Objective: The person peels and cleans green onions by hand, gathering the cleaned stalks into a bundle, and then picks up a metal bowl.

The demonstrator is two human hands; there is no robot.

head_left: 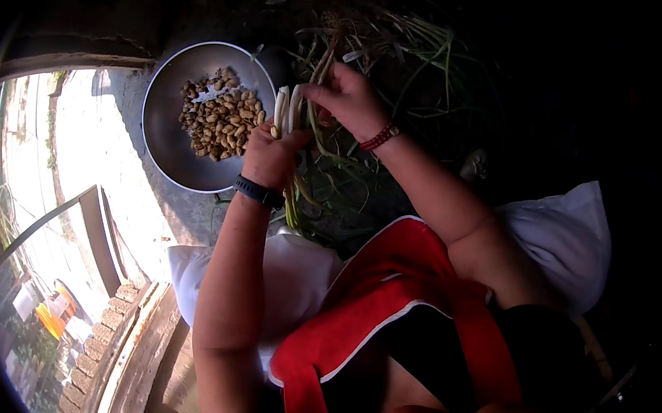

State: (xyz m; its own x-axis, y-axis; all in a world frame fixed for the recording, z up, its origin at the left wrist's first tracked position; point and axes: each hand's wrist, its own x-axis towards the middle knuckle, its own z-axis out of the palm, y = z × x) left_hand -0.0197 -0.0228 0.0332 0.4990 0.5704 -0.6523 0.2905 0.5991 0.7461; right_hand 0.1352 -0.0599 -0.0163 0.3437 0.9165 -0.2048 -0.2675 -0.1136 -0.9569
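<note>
From my remote feed, the far left was cut by the lens's dark curve, and an orange object (55,318) out there was too blurred to identify. The fingers of the left hand (275,154) were partly hidden behind the pale stalks (289,112). Right hand (348,101): fingertips tucked out of sight, so I couldn't tell whether that grip was closed; its thumb lay against the stalks. Beyond it, loose green leaves (432,55) faded into shadow, and the far right was black.

Surface and room: bright, washed-out ground (110,141) lay at left, with a row of bricks (93,356) and worn timber (116,390) below. Then grey floor (186,213), with a metal bowl (164,115) of peanuts (230,124). I saw white cloth (293,267) and a red garment (395,276) nearest the camera.

I placed the stalks just right of the bowl, left grip narrow and wrapped round them. Long axis ran roughly up the view: white ends pointed away from the wearer, tipped slightly right; green tops trailed back toward the lap.
</note>
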